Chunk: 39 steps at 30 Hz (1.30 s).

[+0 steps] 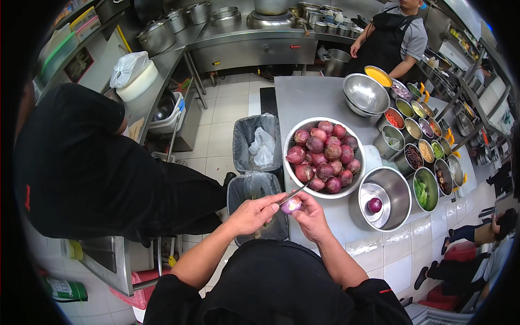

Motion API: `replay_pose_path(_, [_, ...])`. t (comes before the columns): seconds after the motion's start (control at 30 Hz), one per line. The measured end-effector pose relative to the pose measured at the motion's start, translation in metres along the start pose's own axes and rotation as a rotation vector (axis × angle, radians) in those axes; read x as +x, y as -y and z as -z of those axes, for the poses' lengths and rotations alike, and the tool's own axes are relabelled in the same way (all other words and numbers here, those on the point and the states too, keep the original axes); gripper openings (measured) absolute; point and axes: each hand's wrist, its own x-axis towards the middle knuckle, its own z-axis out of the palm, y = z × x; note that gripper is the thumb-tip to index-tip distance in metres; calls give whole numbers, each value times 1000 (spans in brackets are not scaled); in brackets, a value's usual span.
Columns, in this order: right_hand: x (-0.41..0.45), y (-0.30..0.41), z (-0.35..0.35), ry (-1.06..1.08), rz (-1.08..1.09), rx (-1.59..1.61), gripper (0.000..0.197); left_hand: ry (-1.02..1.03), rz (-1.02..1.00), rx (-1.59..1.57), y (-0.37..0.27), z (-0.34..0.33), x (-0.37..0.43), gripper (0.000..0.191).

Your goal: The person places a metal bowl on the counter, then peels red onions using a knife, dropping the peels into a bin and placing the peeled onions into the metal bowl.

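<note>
My left hand [260,213] grips a small knife [293,193], its blade pointing up and right over a red onion. That partly peeled red onion [291,205] sits in the fingers of my right hand [310,215], above the lined bin's edge. Just beyond both hands, a metal colander [289,170] is heaped with unpeeled red onions [325,156]. To its right stands a deep steel pot [400,199] with one peeled purple onion [375,205] at its bottom.
Two lined bins [256,122] adjoin the steel table [308,93]. Steel bowls [365,95] and several ingredient pots [425,189] stand right. A person in black [101,174] is close at left; another person [386,40] stands across the table.
</note>
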Motion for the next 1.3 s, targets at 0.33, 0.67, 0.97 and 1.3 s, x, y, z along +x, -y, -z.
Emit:
replay_pose_path(0.33, [0,-3,1,11,17,66,52,-123,-205,190,2,-3,4,49])
replay_pose_path(0.67, [1,3,-3,21,60,3,53,-202,-380,280,11,-8,9,47])
replay_pose_path(0.97, [4,7,-1,20,35,-59,53,-140,-242,311,-3,-5,8,44])
replay_pose_path(1.3, [4,7,-1,23,26,-42,54,-151,-243,252,-2,-4,8,44])
